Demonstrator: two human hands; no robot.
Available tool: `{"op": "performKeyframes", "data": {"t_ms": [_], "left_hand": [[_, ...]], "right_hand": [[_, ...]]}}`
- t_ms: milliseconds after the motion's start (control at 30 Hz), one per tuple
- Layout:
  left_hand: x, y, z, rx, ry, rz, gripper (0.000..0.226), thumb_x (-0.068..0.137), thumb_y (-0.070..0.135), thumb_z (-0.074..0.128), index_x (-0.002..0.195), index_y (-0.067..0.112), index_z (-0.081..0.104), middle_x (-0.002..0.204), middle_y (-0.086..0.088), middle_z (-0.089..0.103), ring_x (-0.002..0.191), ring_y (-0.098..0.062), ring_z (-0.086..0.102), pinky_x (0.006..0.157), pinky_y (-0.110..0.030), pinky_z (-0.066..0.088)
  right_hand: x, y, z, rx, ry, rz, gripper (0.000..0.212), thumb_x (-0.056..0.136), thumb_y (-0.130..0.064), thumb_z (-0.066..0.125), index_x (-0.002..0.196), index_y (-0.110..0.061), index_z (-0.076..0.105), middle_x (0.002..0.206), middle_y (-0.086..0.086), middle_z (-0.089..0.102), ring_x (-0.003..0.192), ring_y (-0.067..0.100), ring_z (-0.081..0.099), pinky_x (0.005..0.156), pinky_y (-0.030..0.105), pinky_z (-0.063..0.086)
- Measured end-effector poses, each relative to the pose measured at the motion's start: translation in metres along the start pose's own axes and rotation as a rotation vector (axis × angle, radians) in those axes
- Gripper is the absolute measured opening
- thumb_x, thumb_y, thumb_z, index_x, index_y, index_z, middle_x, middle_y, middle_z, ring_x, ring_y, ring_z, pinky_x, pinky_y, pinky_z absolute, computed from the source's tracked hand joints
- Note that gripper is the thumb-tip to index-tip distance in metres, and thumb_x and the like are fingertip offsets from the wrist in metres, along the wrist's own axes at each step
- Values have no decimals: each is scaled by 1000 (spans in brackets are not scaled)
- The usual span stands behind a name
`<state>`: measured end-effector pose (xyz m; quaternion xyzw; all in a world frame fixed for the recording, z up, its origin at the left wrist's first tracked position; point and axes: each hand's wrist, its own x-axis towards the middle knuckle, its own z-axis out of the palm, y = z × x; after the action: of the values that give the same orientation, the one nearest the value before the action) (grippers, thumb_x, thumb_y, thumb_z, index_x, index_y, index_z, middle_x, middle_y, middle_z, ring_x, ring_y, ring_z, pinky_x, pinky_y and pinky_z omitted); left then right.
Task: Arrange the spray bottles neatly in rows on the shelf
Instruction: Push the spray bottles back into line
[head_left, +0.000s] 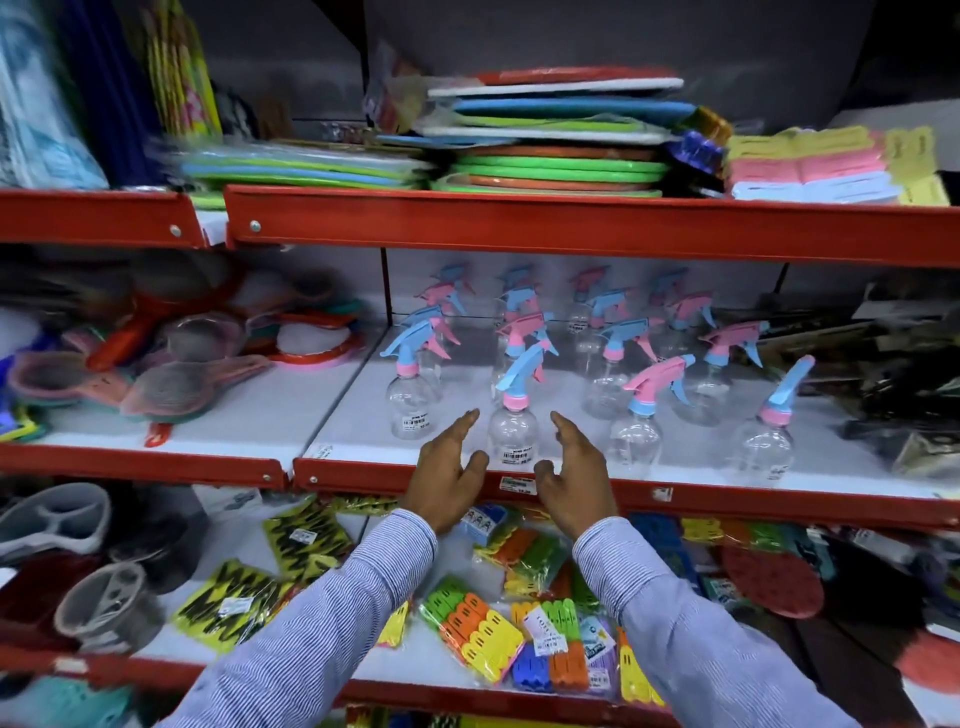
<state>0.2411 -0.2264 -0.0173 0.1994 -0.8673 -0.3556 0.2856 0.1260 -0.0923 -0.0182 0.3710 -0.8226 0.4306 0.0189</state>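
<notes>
Red-edged white metal shelf (363, 400) in a shop aisle carries the clear plastic spray bottles with pink and blue trigger heads (618, 332), standing in rough columns running from the front lip to the back wall. Nearest the lip stands the clear front bottle with a blue trigger and pink collar (511, 428), between both hands. The left hand (447, 475) is spread with fingers straight, just beside the bottle's left flank; the right hand (576, 475) is likewise spread, just beside its right flank. Neither palm clearly touches the plastic, so nothing is gripped

To do this step well, I judge both palms should close evenly on the round body, low down, and slide it straight back until it lines up with the clear bottle with a blue trigger to its left (410, 400) and the clear bottle with a pink trigger to its right (641, 431). These look light and empty, so a push near the neck would likely tip one

Another blue-triggered bottle (771, 441) stands well apart on the right, its nozzle pointing another way. Directly behind the front bottle a pink trigger (522, 332) sits close, leaving little room. Dark packaged goods (893, 395) crowd the right end, and the red upper shelf rail (571, 223) limits lifting height
</notes>
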Motion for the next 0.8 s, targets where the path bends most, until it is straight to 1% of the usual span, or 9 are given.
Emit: {"op": "performKeyframes", "data": {"t_ms": [67, 100, 167, 233, 333, 433, 533, 633, 800], "left_hand": [[-5, -3, -4, 62, 48, 47, 60, 91, 26, 49, 148, 20, 33, 157, -5, 35, 144, -21, 34, 115, -44, 37], [-7, -5, -7, 109, 71, 71, 61, 91, 27, 48, 149, 21, 30, 159, -4, 30, 147, -20, 30, 117, -44, 34], [-11, -8, -12, 251, 105, 115, 63, 93, 31, 45, 152, 23, 22, 163, -3, 19, 151, -20, 17, 123, -45, 21], [-15, -11, -18, 418, 123, 118, 65, 95, 36, 41, 153, 25, 13, 165, -3, 8, 153, -23, 4, 123, -48, 9], [-18, -17, -31, 614, 141, 89, 68, 94, 43, 34, 153, 25, 6, 165, -7, -1, 152, -29, -6, 122, -55, 3], [-19, -34, -47, 717, 151, 42, 69, 93, 46, 33, 153, 24, 8, 165, -11, -1, 152, -33, -5, 120, -61, 7], [-14, -50, -63, 752, 152, 34, 69, 92, 46, 32, 153, 21, 12, 164, -14, 3, 152, -36, 0, 118, -65, 13], [-4, -66, -75, 700, 129, 46, 69, 93, 46, 30, 153, 21, 9, 165, -13, 2, 152, -34, -1, 119, -63, 11], [16, -87, -85, 593, 68, 92, 72, 92, 47, 29, 154, 18, 5, 165, -9, -3, 153, -28, -4, 123, -56, 6]], "right_hand": [[-9, -4, 0, -80, 65, -124, 64, 85, -12, 50, 144, -15, 26, 153, 6, 32, 140, 20, 31, 114, 30, 28], [-12, -6, 1, -132, 84, -191, 66, 84, -11, 49, 145, -15, 24, 155, 5, 28, 142, 19, 26, 116, 31, 25], [-17, -10, 6, -269, 98, -318, 69, 82, -12, 48, 146, -13, 20, 157, 7, 21, 145, 20, 17, 119, 36, 20], [-17, -16, 12, -365, 69, -408, 72, 81, -14, 45, 147, -11, 17, 159, 10, 14, 147, 23, 7, 121, 40, 13], [-13, -29, 24, -469, 30, -480, 74, 79, -17, 39, 147, -8, 13, 159, 14, 7, 148, 27, -1, 120, 44, 8], [-7, -44, 43, -503, -2, -525, 75, 76, -16, 39, 147, -6, 15, 159, 15, 6, 148, 29, -1, 119, 45, 11], [-1, -61, 61, -494, 1, -559, 73, 76, -15, 41, 145, -4, 20, 158, 15, 15, 147, 28, 11, 118, 45, 21], [5, -76, 81, -479, 44, -542, 67, 79, -16, 39, 143, -3, 26, 156, 16, 22, 145, 29, 19, 118, 44, 25], [17, -87, 109, -446, 37, -471, 69, 77, -16, 40, 143, -5, 26, 157, 13, 21, 146, 26, 17, 119, 40, 22]]}}
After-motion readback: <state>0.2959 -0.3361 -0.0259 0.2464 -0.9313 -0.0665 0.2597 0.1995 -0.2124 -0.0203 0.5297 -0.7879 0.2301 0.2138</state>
